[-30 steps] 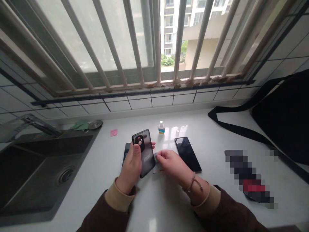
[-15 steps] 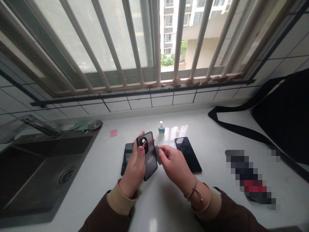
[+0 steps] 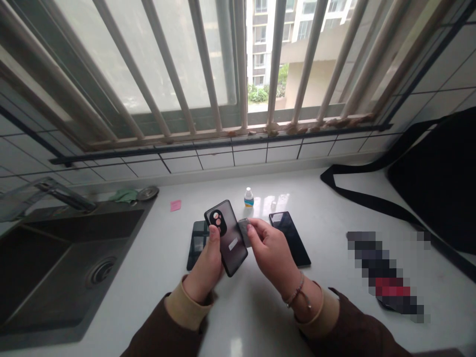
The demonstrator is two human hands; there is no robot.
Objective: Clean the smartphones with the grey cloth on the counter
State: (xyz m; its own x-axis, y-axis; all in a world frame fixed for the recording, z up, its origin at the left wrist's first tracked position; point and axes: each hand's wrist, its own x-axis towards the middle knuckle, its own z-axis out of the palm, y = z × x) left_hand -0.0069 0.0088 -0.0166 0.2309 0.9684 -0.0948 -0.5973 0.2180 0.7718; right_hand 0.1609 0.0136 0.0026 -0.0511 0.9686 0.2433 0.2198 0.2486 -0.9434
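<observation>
Phone [image 3: 226,237], back up with its camera showing, is gripped in the left hand [image 3: 208,263] above the counter [image 3: 148,277], while the right hand [image 3: 271,250] pinches a small grey wipe [image 3: 244,229] against its edge (a cleaning step, I'd judge). Next calls for steady rubbing across the back. Count: three phones, one bottle [image 3: 249,197], one wipe.

A dark sink [image 3: 55,258] fills the lower left — a small bottle [image 3: 249,197] and pink note [image 3: 175,205] sit mid-frame, a black bag [image 3: 439,183] at right.
</observation>
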